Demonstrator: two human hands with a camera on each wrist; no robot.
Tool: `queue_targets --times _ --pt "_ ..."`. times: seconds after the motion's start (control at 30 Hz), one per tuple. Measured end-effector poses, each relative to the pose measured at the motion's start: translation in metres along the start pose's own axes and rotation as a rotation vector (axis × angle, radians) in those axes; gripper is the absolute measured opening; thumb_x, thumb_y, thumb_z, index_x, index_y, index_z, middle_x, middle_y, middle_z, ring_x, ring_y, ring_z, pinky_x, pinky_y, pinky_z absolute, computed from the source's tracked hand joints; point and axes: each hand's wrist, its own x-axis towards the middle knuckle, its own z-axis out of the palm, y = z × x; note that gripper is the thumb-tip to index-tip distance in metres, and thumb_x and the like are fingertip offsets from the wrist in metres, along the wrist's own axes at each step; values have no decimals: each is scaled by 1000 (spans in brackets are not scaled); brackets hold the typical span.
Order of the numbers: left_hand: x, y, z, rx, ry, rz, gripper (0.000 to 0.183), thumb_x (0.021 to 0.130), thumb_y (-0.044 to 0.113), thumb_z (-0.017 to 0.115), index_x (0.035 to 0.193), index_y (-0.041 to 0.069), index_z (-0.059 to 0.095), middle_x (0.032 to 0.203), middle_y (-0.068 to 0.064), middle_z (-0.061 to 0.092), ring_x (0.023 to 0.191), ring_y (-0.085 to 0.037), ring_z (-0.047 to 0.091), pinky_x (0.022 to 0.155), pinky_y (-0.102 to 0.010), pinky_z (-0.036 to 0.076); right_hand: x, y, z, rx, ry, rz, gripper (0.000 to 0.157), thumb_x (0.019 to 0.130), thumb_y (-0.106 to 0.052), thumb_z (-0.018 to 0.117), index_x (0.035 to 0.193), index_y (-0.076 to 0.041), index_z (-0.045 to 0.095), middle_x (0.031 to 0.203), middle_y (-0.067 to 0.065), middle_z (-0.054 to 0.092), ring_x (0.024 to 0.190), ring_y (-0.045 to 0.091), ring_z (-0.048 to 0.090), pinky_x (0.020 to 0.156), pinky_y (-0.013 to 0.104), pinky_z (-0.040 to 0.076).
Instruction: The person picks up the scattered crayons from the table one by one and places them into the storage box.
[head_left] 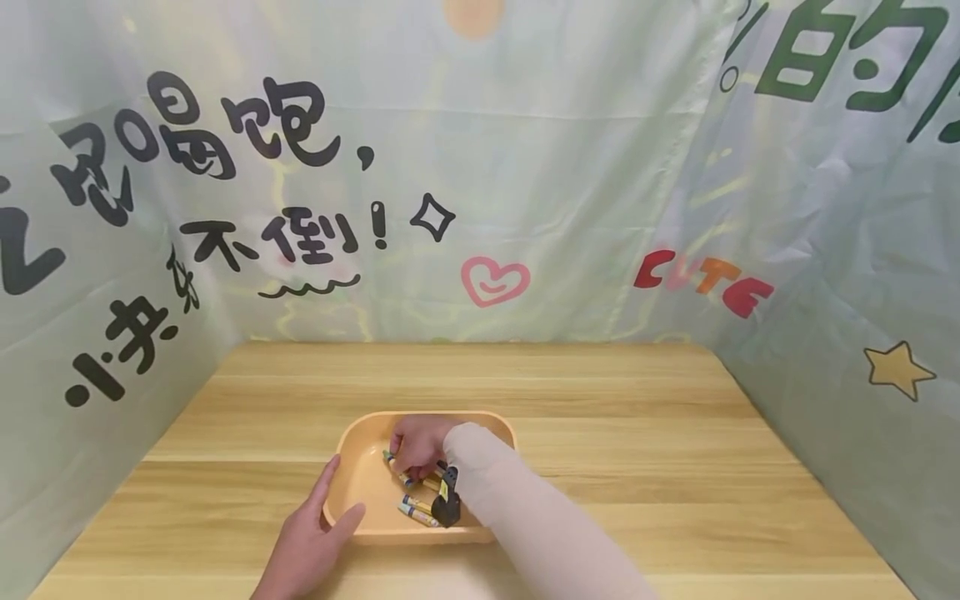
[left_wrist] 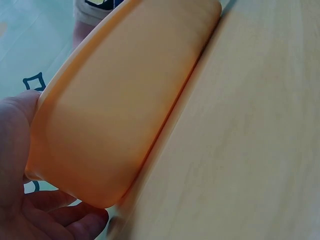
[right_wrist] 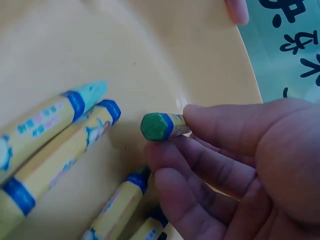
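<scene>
A shallow orange plastic tray point(head_left: 363, 479) stands on the wooden table. My left hand point(head_left: 311, 529) grips its left end, thumb over the rim and the other fingers outside, as the left wrist view also shows. Inside the tray, my right hand point(right_wrist: 225, 165) pinches a green crayon point(right_wrist: 156, 126) between thumb and fingers, its flat green end facing the camera. Below that hand lie more paper-wrapped crayons: a pale turquoise one point(right_wrist: 50, 120), another point(right_wrist: 60, 170) alongside it, and a dark-tipped one point(right_wrist: 120, 202). Part of the group is hidden by the right hand and wrist.
A black wrist camera point(head_left: 447, 500) sits on the right wrist, low over the tray. Wooden table surface point(head_left: 637, 467) extends around the tray. Printed cloth walls point(head_left: 570, 208) enclose the table at the back and both sides.
</scene>
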Motion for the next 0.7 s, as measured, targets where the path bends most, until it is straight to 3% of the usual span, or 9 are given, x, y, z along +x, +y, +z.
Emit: queue_targets --times 0.33,0.47,0.57,0.7 --pt "3 -3 4 -16 21 30 81 92 41 64 156 22 19 68 -1 54 47 -10 42 45 -25 39 7 2 0 5 10 -30 15 86 4 67 88 -3 54 65 9 61 56 14 57 52 23 49" --pt "6 -1 7 -14 46 75 80 93 40 64 156 19 20 98 -11 66 59 -11 54 53 -26 45 5 2 -10 -62 21 -46 13 88 -3 68 92 -6 56 67 7 62 56 15 60 55 25 52" --pt "8 1 11 -19 61 118 81 93 39 64 156 14 20 119 -22 62 75 -16 64 62 -29 51 -4 5 -22 -127 29 -92 13 91 -10 67 100 -8 59 72 9 66 60 20 66 59 28 55" --pt "9 1 15 -13 68 162 83 93 39 65 155 9 19 129 -30 54 94 -31 67 77 -39 56 -27 15 -40 -113 98 -208 15 92 -16 67 104 -9 61 79 9 69 67 25 69 59 29 54"
